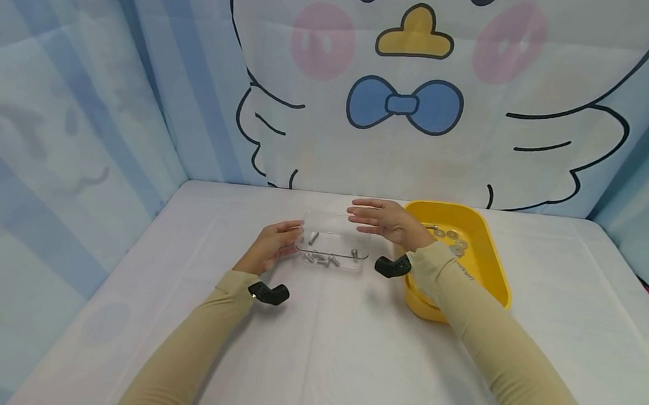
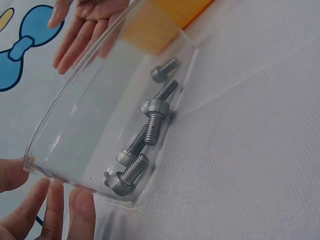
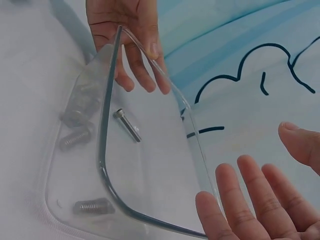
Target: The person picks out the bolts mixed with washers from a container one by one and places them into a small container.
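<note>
A clear plastic box (image 1: 335,242) stands on the white table and holds several metal socket-head bolts (image 2: 155,120). One longer bolt (image 3: 128,126) lies apart from the others inside it. At the box's left end is my left hand (image 1: 272,244), its thumb by the rim and its fingertips against the outer wall. My right hand (image 1: 387,221) hovers near the box's right end with fingers loosely extended and nothing in them, palm facing the box. Through the clear wall, the bolts appear gathered mostly along one side of the bottom.
A yellow tray (image 1: 494,271) sits to the right, partly under my right forearm. Inside it lie several pale round washers (image 1: 457,244) and a metal bolt (image 1: 430,226). A printed curtain (image 1: 399,157) hangs right behind the table's far edge.
</note>
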The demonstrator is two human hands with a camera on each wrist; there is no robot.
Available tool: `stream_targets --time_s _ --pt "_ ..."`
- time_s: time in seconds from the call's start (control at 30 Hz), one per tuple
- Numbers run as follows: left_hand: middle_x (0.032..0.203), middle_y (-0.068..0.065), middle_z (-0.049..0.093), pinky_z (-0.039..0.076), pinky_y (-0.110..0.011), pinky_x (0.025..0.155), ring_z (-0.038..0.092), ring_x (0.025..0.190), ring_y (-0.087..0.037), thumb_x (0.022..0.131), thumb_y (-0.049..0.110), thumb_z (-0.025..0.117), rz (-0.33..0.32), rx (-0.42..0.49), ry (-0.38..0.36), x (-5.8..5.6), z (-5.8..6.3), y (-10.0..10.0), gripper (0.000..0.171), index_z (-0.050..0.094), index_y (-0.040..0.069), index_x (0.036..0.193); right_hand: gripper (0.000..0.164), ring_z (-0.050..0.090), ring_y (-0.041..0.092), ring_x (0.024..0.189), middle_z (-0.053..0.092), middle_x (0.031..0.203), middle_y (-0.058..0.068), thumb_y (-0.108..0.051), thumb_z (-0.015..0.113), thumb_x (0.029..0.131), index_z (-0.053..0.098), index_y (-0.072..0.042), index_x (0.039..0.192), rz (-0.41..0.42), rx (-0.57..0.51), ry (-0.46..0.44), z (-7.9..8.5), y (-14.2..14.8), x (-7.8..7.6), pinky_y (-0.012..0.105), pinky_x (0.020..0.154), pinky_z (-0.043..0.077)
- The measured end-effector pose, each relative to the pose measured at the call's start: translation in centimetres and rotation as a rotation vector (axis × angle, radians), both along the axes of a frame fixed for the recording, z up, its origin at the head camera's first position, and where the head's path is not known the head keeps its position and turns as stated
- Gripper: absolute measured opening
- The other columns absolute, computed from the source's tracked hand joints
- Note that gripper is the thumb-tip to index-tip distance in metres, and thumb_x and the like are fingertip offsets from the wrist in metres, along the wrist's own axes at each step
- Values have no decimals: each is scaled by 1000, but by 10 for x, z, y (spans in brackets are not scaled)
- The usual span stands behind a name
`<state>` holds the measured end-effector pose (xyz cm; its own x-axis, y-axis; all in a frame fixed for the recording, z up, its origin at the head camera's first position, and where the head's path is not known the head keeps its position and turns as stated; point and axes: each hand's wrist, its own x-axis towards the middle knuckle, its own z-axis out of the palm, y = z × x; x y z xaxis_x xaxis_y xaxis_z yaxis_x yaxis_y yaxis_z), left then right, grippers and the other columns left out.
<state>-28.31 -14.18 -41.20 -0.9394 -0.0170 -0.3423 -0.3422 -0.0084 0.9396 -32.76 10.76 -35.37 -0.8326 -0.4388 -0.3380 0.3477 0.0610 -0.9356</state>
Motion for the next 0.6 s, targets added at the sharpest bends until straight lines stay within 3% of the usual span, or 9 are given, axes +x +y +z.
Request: stream_targets --time_s 0.3,0.6 --pt "137 -8 51 44 -37 104 50 118 -22 95 16 56 -5 -7 2 1 -1 0 40 52 11 134 55 45 29 131 38 149 15 -8 52 96 30 -6 146 32 2 28 9 12 5 45 111 35" --pt "136 -7 51 44 -36 104 50 115 -20 94 16 57 2 -6 -4 0 -1 1 40 52 12 134 56 40 31 134 33 151 16 -10 51 97 28 -8 148 76 68 81 26 37 13 46 112 33"
